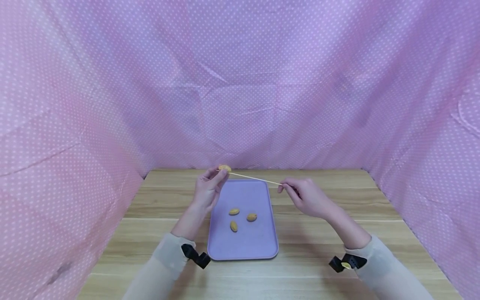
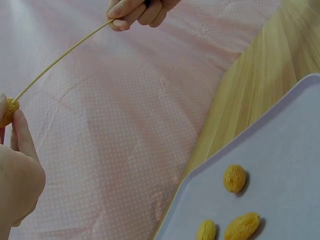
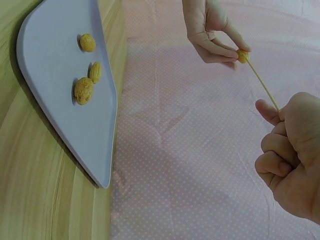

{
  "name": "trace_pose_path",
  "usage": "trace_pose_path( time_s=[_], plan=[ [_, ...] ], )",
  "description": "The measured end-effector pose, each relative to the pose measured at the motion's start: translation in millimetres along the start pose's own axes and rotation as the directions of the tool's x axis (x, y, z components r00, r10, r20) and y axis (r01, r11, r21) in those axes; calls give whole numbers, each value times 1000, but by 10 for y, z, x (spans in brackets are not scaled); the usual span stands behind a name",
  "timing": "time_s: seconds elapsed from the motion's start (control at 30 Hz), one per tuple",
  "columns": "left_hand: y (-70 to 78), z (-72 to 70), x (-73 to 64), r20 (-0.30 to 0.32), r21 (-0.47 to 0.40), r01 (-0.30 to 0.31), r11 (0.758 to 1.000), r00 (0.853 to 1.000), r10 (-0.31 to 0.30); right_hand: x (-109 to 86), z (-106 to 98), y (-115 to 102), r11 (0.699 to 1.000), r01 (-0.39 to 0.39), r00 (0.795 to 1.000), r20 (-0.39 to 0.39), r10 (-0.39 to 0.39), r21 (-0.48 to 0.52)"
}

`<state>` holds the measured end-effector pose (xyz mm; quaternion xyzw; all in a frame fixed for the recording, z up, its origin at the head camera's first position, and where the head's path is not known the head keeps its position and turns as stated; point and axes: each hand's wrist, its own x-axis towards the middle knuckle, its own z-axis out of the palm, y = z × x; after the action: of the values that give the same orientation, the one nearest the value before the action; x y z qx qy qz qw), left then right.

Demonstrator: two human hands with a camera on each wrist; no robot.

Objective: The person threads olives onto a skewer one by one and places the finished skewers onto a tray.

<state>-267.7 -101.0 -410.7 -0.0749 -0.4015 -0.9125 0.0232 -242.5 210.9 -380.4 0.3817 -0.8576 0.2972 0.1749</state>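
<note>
Pink dotted cloth [image 1: 247,83] is backing a wooden counter [image 1: 318,237]; work apparently just beginning.
Left hand [image 1: 207,191] is pinching one yellow nugget [image 1: 224,168] against the stick [image 1: 256,178], piercing depth unclear; right hand [image 1: 306,197] is gripping the stick; three loose nuggets [image 1: 251,217] are lying unthreaded on the tray [image 1: 247,247].

Left hand [image 1: 207,191] pinches a tan oval piece [image 1: 224,168], right hand [image 1: 308,196] grips a thin stick [image 1: 255,178], three more pieces [image 1: 251,217] on the lilac tray [image 1: 243,246]

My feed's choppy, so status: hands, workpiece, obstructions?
Left fingers pinch wrinkled yellow-brown oval fruit-like piece. Right fingers grip thin, pale, wooden-looking stick reaching that piece; piercing unclear. Nothing visible obstructs the stick.
</note>
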Motion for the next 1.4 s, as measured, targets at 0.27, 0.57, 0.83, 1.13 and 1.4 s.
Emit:
trace_pose_path(
  time_s=[0.27,0.57,0.83,1.13,1.4],
  plan=[
    [-54,62,12,-74,-57,17,998,997,-21,58,-47,-52,999,-34,999,21,33,37],
    [-60,89,2,-87,-47,46,998,995,-50,93,2,-63,999,-34,999,29,33,26],
    [-66,84,10,-94,-26,52,998,994,-55,157,30,-53,1000,-1,999,34,0,29],
    [-68,79,19,-50,-27,40,999,998,-41,240,41,-65,1000,12,999,38,-12,14],
    [-72,81,-21,-11,-24,38,999,999,-38,279,88,-101,999,-27,997,78,24,31]
  ],
)
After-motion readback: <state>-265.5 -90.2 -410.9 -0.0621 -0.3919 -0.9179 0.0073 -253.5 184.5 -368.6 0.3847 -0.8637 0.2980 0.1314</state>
